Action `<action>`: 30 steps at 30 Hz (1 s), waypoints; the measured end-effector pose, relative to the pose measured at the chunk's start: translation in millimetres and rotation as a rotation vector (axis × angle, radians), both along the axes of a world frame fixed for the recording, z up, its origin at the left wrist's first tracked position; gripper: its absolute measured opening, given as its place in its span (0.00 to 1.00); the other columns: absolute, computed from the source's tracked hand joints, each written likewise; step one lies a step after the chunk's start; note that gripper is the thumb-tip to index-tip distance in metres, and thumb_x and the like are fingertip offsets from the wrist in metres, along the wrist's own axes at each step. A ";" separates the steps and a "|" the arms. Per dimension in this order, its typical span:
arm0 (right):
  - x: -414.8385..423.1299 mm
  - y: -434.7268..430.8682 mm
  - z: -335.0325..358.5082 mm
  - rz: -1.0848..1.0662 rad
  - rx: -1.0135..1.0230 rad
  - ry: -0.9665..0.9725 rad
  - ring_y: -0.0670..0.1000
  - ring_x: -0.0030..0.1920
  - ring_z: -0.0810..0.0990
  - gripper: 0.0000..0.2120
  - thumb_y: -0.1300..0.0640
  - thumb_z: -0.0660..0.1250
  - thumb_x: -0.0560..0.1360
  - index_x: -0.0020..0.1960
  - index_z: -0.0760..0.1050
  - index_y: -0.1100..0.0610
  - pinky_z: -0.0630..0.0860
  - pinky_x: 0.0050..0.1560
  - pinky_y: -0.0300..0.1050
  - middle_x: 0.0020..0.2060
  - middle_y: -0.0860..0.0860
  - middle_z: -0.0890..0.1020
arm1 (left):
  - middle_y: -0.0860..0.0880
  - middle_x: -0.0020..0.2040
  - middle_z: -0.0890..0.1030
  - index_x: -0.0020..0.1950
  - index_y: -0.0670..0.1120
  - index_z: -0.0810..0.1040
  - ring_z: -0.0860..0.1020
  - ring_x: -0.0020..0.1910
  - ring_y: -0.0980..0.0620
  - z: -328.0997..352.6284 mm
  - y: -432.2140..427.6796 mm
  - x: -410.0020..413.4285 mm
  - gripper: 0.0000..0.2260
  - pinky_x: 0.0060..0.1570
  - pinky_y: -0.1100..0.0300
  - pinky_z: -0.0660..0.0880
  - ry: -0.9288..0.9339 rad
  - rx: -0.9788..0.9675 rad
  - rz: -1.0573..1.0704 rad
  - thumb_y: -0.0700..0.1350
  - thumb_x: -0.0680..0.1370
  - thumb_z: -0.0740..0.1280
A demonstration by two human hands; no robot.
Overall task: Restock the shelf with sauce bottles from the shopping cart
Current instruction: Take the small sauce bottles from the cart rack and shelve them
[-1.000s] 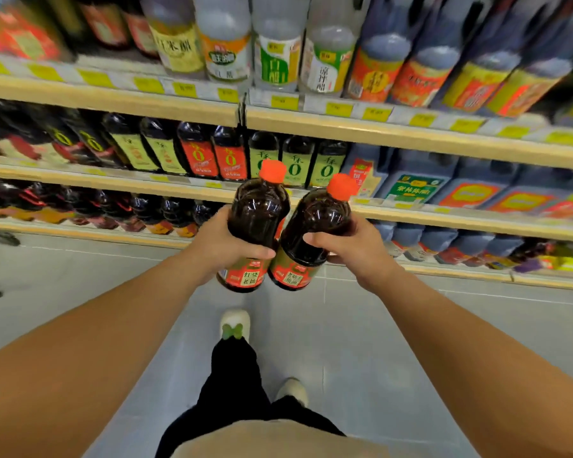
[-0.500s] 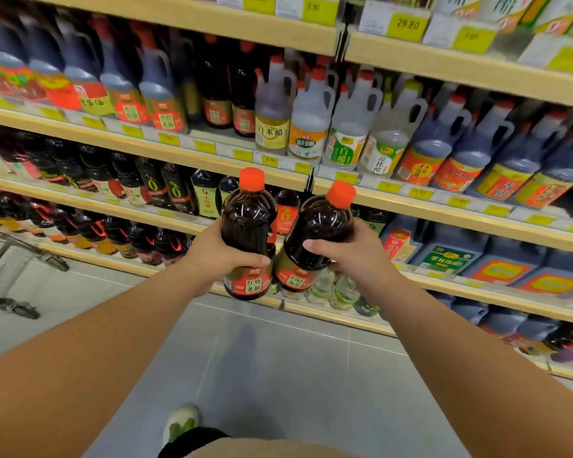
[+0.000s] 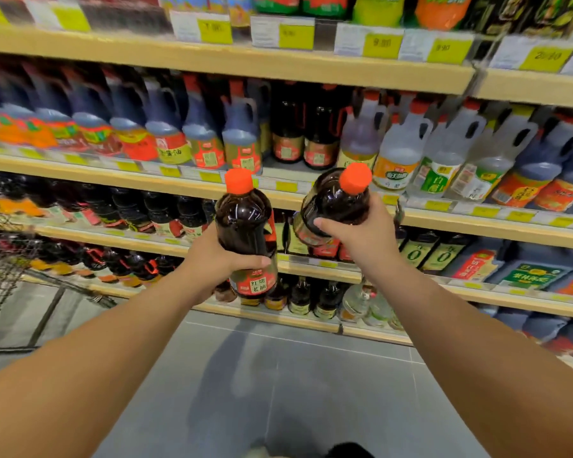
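L bottle (image 3: 245, 226) & R bottle (image 3: 331, 203) up at the shelf (image 3: 280, 169), mid-frame.
Your L hand (image 3: 219, 259) wraps its one upright; R hand (image 3: 354, 236) grips its one tilted, prob. aiming for the gap behind.

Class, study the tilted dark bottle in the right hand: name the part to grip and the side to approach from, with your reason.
Wrap the wide round body of the tilted bottle from the person's side, as the right hand does. Its orange cap is narrow and gives little hold.

both arms reach forward, left hand (image 3: 209, 259) and right hand (image 3: 361, 239) with fingers curled, gripping.
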State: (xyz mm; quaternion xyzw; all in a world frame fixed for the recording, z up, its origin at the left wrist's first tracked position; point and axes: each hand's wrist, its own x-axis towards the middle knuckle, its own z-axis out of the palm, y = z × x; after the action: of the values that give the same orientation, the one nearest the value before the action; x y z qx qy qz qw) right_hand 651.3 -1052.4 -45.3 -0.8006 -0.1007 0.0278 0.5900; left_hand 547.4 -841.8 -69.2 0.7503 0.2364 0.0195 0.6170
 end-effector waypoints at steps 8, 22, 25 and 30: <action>54.6 55.8 4.3 -0.036 0.008 -0.167 0.47 0.56 0.76 0.29 0.54 0.80 0.64 0.59 0.71 0.56 0.71 0.56 0.32 0.53 0.47 0.78 | 0.54 0.55 0.83 0.61 0.55 0.76 0.80 0.56 0.52 -9.5 44.8 43.3 0.38 0.57 0.46 0.77 -0.043 0.029 0.045 0.51 0.53 0.84; 142.6 86.4 -10.9 -0.057 -0.112 -0.178 0.45 0.51 0.76 0.27 0.54 0.79 0.65 0.56 0.68 0.55 0.71 0.49 0.36 0.48 0.45 0.76 | 0.55 0.47 0.83 0.56 0.50 0.79 0.80 0.45 0.65 -8.2 61.5 129.0 0.27 0.37 0.74 0.74 -0.157 0.142 0.057 0.43 0.60 0.82; 144.5 91.2 -17.2 -0.122 -0.093 -0.134 0.47 0.51 0.76 0.28 0.54 0.79 0.65 0.58 0.69 0.57 0.72 0.49 0.38 0.49 0.47 0.77 | 0.56 0.47 0.83 0.57 0.49 0.78 0.79 0.44 0.69 -9.1 64.7 137.6 0.28 0.35 0.77 0.72 -0.191 0.128 0.043 0.38 0.60 0.82; 148.6 106.9 -19.5 -0.263 -0.057 -0.081 0.48 0.50 0.76 0.26 0.54 0.78 0.66 0.57 0.69 0.57 0.69 0.45 0.34 0.49 0.48 0.77 | 0.60 0.50 0.79 0.60 0.52 0.74 0.77 0.47 0.66 -16.4 74.9 150.9 0.34 0.39 0.74 0.71 -0.193 0.117 0.079 0.43 0.58 0.83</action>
State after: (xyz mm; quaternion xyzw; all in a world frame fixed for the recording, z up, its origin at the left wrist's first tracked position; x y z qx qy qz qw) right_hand 799.9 -945.5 -64.8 -0.8239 -0.0175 -0.0792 0.5610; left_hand 698.3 -767.0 -85.6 0.7697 0.2039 0.1296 0.5909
